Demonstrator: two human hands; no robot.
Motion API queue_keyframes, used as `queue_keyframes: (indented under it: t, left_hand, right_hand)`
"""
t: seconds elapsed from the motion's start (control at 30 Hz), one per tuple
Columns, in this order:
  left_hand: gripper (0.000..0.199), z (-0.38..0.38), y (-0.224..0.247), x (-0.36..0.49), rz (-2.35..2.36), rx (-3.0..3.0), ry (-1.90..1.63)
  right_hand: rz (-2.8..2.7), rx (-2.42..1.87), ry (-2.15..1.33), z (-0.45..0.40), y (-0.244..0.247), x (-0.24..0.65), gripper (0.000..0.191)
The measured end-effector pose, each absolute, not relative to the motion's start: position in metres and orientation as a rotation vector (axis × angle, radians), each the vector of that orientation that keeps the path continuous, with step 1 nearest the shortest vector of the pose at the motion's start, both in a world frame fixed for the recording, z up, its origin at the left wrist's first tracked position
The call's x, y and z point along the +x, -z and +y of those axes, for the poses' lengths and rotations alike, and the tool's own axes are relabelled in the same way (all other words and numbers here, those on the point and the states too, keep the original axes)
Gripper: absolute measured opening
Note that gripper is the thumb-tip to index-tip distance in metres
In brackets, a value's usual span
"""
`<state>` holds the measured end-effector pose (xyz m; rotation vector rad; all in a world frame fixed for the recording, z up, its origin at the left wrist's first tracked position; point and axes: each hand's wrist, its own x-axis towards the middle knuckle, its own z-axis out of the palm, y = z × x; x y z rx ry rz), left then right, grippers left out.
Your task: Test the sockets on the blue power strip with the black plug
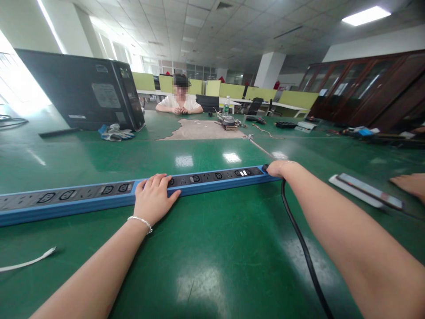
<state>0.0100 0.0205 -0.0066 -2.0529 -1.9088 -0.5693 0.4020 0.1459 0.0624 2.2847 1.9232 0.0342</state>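
Observation:
A long blue power strip (199,185) with black sockets lies across the green table, running off the left edge of the view. My left hand (153,195), with a silver bracelet at the wrist, grips its middle, fingers over the top and thumb along the near side. At the strip's right end, my right hand (280,168) is closed around the end; most of its fingers are hidden. A black cable (303,246) hangs from beneath that hand and runs toward me.
Across the table (206,248) sits a person (179,102). A black cabinet (79,88) and gloves (115,133) stand far left. A white cable (28,262) lies near left, a phone-like slab (367,190) at right, beside another person's hand (410,184).

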Motion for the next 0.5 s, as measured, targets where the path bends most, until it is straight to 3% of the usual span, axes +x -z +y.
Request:
queue_keyframes:
  t: [0.5]
  left_hand:
    - [0.050,0.021,0.006,0.010,-1.900,-2.065,0.571]
  right_hand:
    - [1.672,2.620,0.065,0.100,-0.050,0.390,0.052]
